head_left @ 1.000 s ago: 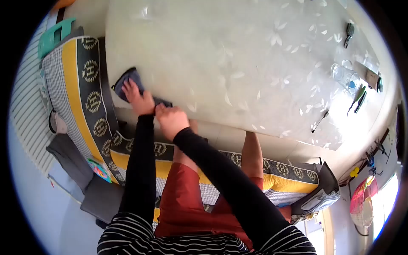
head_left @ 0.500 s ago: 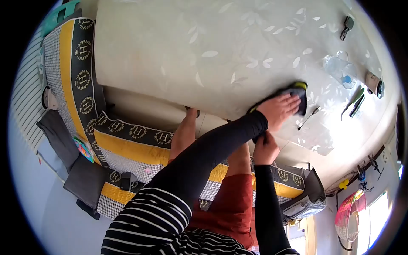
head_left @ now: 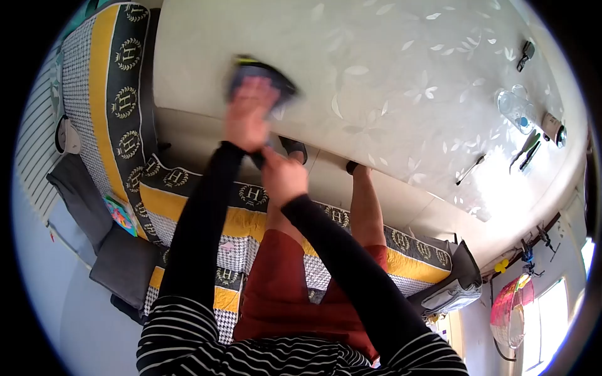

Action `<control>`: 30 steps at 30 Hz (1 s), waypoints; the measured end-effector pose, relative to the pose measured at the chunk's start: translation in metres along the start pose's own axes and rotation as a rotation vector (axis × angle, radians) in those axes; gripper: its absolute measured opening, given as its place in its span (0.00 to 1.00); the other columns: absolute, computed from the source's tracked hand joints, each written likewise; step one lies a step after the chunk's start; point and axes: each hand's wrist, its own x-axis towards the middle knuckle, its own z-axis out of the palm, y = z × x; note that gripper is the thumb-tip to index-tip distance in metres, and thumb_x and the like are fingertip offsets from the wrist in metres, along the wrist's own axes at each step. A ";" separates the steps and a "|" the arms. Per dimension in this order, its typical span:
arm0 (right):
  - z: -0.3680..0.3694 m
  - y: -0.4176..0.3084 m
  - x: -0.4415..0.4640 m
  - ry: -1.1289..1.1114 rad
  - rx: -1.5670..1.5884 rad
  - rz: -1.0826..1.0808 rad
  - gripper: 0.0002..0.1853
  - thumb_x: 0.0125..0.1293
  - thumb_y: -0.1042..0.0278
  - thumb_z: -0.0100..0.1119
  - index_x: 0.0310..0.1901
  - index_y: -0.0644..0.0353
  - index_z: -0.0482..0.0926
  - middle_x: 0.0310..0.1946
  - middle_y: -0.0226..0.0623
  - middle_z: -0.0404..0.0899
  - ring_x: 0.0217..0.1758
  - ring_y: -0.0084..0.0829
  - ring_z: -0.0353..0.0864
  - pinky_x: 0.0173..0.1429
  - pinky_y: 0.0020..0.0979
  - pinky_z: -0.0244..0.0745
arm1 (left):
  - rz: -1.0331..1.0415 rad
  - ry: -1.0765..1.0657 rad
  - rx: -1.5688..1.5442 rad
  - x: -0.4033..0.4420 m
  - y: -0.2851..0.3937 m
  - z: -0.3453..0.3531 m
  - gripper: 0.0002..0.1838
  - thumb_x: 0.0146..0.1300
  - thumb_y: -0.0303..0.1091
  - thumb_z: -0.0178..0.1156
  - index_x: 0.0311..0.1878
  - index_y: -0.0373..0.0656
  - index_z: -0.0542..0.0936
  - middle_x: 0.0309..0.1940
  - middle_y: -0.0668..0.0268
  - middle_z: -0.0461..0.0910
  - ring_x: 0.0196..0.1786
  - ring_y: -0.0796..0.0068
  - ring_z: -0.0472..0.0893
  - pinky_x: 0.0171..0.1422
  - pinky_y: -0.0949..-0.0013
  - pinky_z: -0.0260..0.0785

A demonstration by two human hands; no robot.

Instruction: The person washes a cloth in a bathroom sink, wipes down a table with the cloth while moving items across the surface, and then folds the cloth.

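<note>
On the pale, leaf-patterned table (head_left: 351, 75), a dark cloth (head_left: 285, 88) with a yellow-green edge lies near the left end, blurred by motion. My left hand (head_left: 248, 116) rests flat over it, fingers stretched out and smeared. Just below and to the right, over the table's near edge, my right hand (head_left: 283, 177) is closed around a dark end that shows between the two hands. It looks like part of the same cloth, though the wrist partly hides it.
Along the table's right side are a clear jug (head_left: 515, 113), a cup (head_left: 552, 128), a green-handled tool (head_left: 525, 149), a small brush-like item (head_left: 525, 56) and a thin tool (head_left: 470, 169). A sofa with a patterned cover (head_left: 200, 200) borders the near and left sides.
Both hands and the cloth went from the left end to the table's right part, and are now back at the left, higher on the table than at first. The view has shifted slightly.
</note>
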 end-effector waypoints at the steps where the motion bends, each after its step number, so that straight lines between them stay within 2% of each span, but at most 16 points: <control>1: 0.013 -0.011 0.020 -0.004 -0.001 -0.110 0.15 0.60 0.70 0.61 0.50 0.51 0.85 0.30 0.45 0.87 0.33 0.48 0.87 0.39 0.49 0.81 | -0.134 0.132 0.040 -0.016 -0.029 -0.010 0.36 0.55 0.27 0.53 0.72 0.44 0.76 0.76 0.48 0.68 0.82 0.41 0.60 0.85 0.44 0.48; 3: 0.028 -0.034 0.063 -0.139 -0.044 -0.240 0.09 0.59 0.69 0.61 0.42 0.53 0.84 0.30 0.43 0.87 0.34 0.47 0.87 0.40 0.48 0.81 | -0.373 0.321 0.086 -0.054 -0.087 -0.007 0.35 0.57 0.28 0.49 0.72 0.42 0.75 0.77 0.45 0.66 0.82 0.36 0.57 0.85 0.43 0.47; 6: 0.014 -0.051 0.100 -0.338 -0.253 -0.359 0.05 0.61 0.70 0.57 0.34 0.55 0.83 0.36 0.39 0.88 0.38 0.45 0.88 0.43 0.45 0.82 | -0.534 0.368 0.044 -0.049 -0.089 -0.008 0.35 0.60 0.33 0.48 0.75 0.40 0.72 0.78 0.43 0.64 0.82 0.33 0.55 0.84 0.40 0.46; 9: -0.014 -0.013 0.088 -0.106 -0.164 -0.349 0.04 0.61 0.69 0.58 0.35 0.55 0.82 0.37 0.38 0.88 0.37 0.45 0.88 0.42 0.45 0.82 | -0.760 0.482 0.234 -0.017 -0.059 0.033 0.39 0.60 0.39 0.51 0.77 0.37 0.67 0.79 0.40 0.60 0.82 0.31 0.53 0.84 0.37 0.45; 10: -0.026 0.006 0.079 0.011 -0.129 -0.329 0.05 0.62 0.69 0.58 0.37 0.55 0.83 0.37 0.38 0.88 0.37 0.45 0.88 0.42 0.44 0.82 | -0.792 0.479 0.280 -0.002 -0.036 0.048 0.43 0.60 0.44 0.53 0.79 0.36 0.62 0.80 0.39 0.56 0.82 0.31 0.52 0.83 0.35 0.44; 11: -0.039 0.027 0.065 0.125 -0.089 -0.313 0.06 0.62 0.69 0.59 0.39 0.55 0.83 0.38 0.38 0.88 0.36 0.45 0.88 0.41 0.44 0.82 | -0.756 0.464 0.271 0.016 -0.004 0.057 0.43 0.60 0.44 0.52 0.80 0.37 0.61 0.81 0.40 0.56 0.83 0.32 0.52 0.83 0.35 0.44; 13: -0.078 0.065 0.036 0.190 -0.133 -0.206 0.10 0.62 0.71 0.59 0.44 0.54 0.84 0.39 0.38 0.89 0.36 0.44 0.88 0.41 0.43 0.83 | -0.640 0.482 0.234 0.046 0.065 0.083 0.44 0.59 0.42 0.53 0.81 0.39 0.60 0.81 0.40 0.56 0.83 0.33 0.50 0.83 0.34 0.43; 14: -0.097 0.086 0.020 0.244 -0.139 -0.157 0.12 0.61 0.73 0.59 0.46 0.53 0.85 0.41 0.39 0.89 0.37 0.44 0.89 0.42 0.43 0.84 | -0.602 0.418 0.240 0.059 0.100 0.091 0.46 0.58 0.45 0.55 0.79 0.35 0.61 0.80 0.38 0.56 0.82 0.31 0.52 0.81 0.34 0.45; 17: -0.152 0.137 -0.024 0.415 -0.129 0.004 0.14 0.61 0.77 0.61 0.48 0.56 0.87 0.46 0.41 0.89 0.42 0.44 0.90 0.47 0.40 0.85 | -0.600 0.186 0.041 0.104 0.201 0.105 0.48 0.51 0.38 0.63 0.78 0.36 0.62 0.80 0.40 0.57 0.83 0.34 0.51 0.82 0.35 0.43; 19: -0.182 0.163 -0.053 0.464 -0.143 0.181 0.12 0.63 0.76 0.62 0.48 0.58 0.87 0.43 0.44 0.90 0.41 0.43 0.91 0.46 0.39 0.85 | -0.448 0.112 -0.076 0.120 0.250 0.123 0.47 0.51 0.38 0.63 0.78 0.36 0.63 0.80 0.43 0.57 0.83 0.38 0.53 0.82 0.35 0.45; 21: -0.201 0.181 -0.077 0.523 -0.127 0.399 0.11 0.64 0.73 0.63 0.48 0.59 0.86 0.36 0.46 0.90 0.35 0.42 0.91 0.41 0.39 0.84 | -0.271 0.065 -0.197 0.130 0.289 0.144 0.44 0.53 0.39 0.62 0.76 0.38 0.66 0.79 0.46 0.60 0.82 0.43 0.57 0.82 0.38 0.48; 23: -0.205 0.203 -0.096 0.616 -0.079 0.548 0.09 0.65 0.72 0.64 0.46 0.60 0.86 0.31 0.47 0.89 0.30 0.40 0.89 0.37 0.39 0.82 | -0.052 -0.021 -0.305 0.134 0.314 0.154 0.41 0.56 0.39 0.61 0.76 0.39 0.68 0.80 0.52 0.61 0.83 0.52 0.57 0.85 0.46 0.46; 24: -0.207 0.201 -0.098 0.615 -0.032 0.652 0.09 0.64 0.72 0.64 0.45 0.61 0.85 0.28 0.44 0.88 0.29 0.38 0.89 0.36 0.39 0.82 | 0.040 -0.026 -0.286 0.134 0.318 0.157 0.38 0.58 0.39 0.60 0.75 0.40 0.70 0.80 0.53 0.62 0.84 0.54 0.57 0.85 0.48 0.46; 27: -0.192 0.189 -0.103 0.579 -0.039 0.714 0.08 0.64 0.74 0.63 0.45 0.61 0.83 0.30 0.43 0.86 0.29 0.38 0.87 0.38 0.40 0.81 | 0.260 -0.092 -0.292 0.129 0.304 0.159 0.32 0.63 0.39 0.56 0.72 0.41 0.75 0.79 0.58 0.65 0.83 0.59 0.59 0.86 0.51 0.46; 29: -0.170 0.176 -0.096 0.528 0.028 0.590 0.10 0.61 0.77 0.61 0.45 0.60 0.81 0.39 0.46 0.83 0.33 0.42 0.84 0.42 0.41 0.80 | 0.353 -0.142 -0.361 0.123 0.274 0.148 0.28 0.67 0.40 0.54 0.69 0.43 0.78 0.77 0.60 0.69 0.82 0.63 0.62 0.87 0.54 0.47; 30: -0.160 0.153 -0.084 0.534 0.048 0.564 0.10 0.60 0.78 0.60 0.44 0.60 0.81 0.40 0.48 0.82 0.38 0.47 0.85 0.45 0.43 0.80 | 0.361 -0.169 -0.322 0.117 0.257 0.141 0.29 0.66 0.41 0.53 0.69 0.43 0.78 0.77 0.60 0.69 0.82 0.62 0.62 0.86 0.53 0.48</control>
